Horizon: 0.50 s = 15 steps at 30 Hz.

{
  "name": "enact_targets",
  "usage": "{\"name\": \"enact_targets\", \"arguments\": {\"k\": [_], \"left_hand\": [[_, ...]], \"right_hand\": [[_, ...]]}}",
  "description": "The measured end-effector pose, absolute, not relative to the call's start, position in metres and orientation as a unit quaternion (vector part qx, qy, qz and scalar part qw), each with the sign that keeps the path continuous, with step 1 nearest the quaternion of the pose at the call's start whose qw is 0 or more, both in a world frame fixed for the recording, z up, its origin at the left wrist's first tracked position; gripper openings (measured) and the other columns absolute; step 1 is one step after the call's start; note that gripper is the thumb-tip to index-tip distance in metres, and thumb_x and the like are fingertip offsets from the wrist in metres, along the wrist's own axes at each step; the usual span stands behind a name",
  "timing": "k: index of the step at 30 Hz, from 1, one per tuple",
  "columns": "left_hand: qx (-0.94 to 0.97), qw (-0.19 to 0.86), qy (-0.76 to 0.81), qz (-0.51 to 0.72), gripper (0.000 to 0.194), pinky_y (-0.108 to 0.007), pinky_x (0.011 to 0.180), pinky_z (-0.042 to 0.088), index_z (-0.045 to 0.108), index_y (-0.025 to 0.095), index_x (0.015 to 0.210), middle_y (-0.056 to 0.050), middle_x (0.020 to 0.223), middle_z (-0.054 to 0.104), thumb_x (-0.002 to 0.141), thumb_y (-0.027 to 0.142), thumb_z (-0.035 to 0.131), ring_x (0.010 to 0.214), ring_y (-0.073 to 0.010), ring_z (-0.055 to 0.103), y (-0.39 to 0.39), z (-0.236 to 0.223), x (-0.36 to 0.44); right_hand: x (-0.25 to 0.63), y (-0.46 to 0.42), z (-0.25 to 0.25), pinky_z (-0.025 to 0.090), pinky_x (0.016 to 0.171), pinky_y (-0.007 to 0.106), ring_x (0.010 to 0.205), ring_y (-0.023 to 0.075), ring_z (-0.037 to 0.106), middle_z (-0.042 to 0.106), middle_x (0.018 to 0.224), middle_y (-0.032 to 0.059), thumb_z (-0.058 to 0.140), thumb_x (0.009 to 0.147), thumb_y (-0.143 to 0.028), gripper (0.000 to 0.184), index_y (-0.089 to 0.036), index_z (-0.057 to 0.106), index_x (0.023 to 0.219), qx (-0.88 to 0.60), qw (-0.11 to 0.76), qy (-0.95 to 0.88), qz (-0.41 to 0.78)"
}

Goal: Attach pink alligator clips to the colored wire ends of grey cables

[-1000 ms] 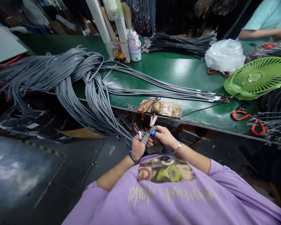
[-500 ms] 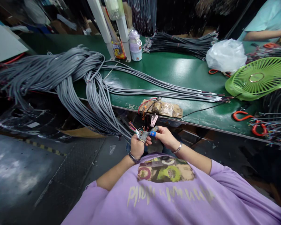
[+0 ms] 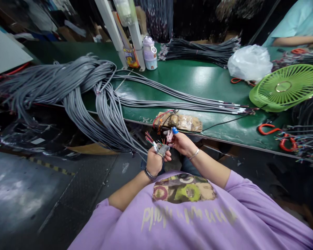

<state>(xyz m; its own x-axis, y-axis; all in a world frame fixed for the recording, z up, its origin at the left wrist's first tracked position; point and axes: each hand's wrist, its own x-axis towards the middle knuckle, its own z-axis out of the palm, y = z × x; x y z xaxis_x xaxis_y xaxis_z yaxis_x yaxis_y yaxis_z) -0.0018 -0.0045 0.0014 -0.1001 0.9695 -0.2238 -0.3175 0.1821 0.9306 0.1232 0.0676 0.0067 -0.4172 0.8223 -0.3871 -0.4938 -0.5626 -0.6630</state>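
My left hand [image 3: 155, 162] is closed around the end of a grey cable, with a grey cover on its thumb. Coloured wires [image 3: 149, 137] and a white band stick up from that grip, and a few orange and green strands fan out towards the right. Blue tape wraps the thumb of my right hand [image 3: 184, 144], which pinches a pink clip [image 3: 169, 136] at the bench's front edge. Whether a wire is also caught there is too small to tell. Just behind the clip lies a taped wooden block [image 3: 187, 122] with red and black leads.
A thick heap of grey cables [image 3: 78, 78] hangs over the green bench [image 3: 208, 78] on the left. Farther back stand a lilac bottle [image 3: 150, 53] and dark cable bundles [image 3: 198, 50]. On the right are a green fan [image 3: 285, 85], red-handled scissors [image 3: 270, 129] and another person's arm [image 3: 294, 41].
My right hand has moved up and away from the left hand to the pink clip, its thumb now raised beside it. The left hand keeps its cable and has dropped slightly.
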Motion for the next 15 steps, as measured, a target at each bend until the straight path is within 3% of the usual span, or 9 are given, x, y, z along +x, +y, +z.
{"name": "enact_targets", "arguments": {"k": [8,15], "left_hand": [[0.331,0.590,0.515,0.526,0.037,-0.016,0.034,0.034,0.057,0.015,0.066,0.000,0.052,0.063,0.069,0.048,0.071,0.037,-0.0095,0.056,-0.0029,-0.0020,0.0018],[0.345,0.588,0.510,0.524,0.036,-0.017,0.035,0.036,0.059,0.014,0.068,0.000,0.052,0.063,0.070,0.049,0.069,0.037,-0.0090,0.055,-0.0099,-0.0001,-0.0023]], "right_hand": [[0.1154,0.0674,-0.0033,0.045,0.054,0.022,0.056,0.0095,0.054,0.064,0.067,0.0009,0.062,0.082,-0.051,0.035,-0.017,0.068,0.081,-0.354,0.442,-0.201,0.799],[0.1213,0.0608,-0.0025,0.046,0.053,0.022,0.057,0.0102,0.054,0.063,0.067,0.0014,0.055,0.078,-0.066,0.051,-0.017,0.063,0.078,-0.346,0.423,-0.191,0.815]]}}
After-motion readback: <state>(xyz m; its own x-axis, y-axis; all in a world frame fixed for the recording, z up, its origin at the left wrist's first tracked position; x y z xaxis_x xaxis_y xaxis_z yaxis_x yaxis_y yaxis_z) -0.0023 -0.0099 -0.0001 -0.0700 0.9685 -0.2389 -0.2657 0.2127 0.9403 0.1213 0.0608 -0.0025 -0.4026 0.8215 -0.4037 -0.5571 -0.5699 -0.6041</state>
